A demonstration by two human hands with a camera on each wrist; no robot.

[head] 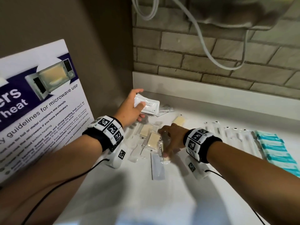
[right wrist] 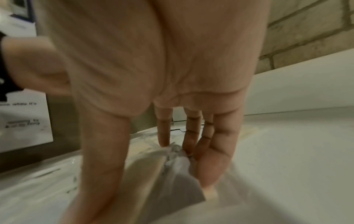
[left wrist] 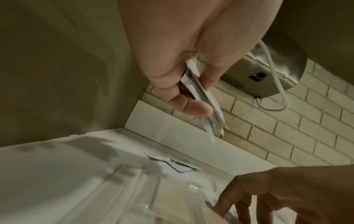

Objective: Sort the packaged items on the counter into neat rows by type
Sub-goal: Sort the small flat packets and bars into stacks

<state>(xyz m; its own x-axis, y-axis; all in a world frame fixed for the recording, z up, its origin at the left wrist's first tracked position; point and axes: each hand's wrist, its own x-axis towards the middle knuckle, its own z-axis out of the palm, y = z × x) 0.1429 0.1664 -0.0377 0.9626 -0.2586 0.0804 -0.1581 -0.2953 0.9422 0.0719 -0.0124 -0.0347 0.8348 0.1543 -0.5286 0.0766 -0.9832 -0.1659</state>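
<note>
My left hand is raised near the back left corner and pinches a small stack of white printed sachets between thumb and fingers; the left wrist view shows the stack edge-on. My right hand reaches down into the loose pile in the middle of the white counter. Thumb and fingers grip a clear packet with a cream pad tilted on edge, also seen in the right wrist view. More cream-pad packets lie flat beside it.
Loose white sachets lie by the back wall. Long clear packets and teal packets sit in rows on the right. A flat grey packet lies nearer me. A microwave poster leans at left; a wall unit's cable hangs above.
</note>
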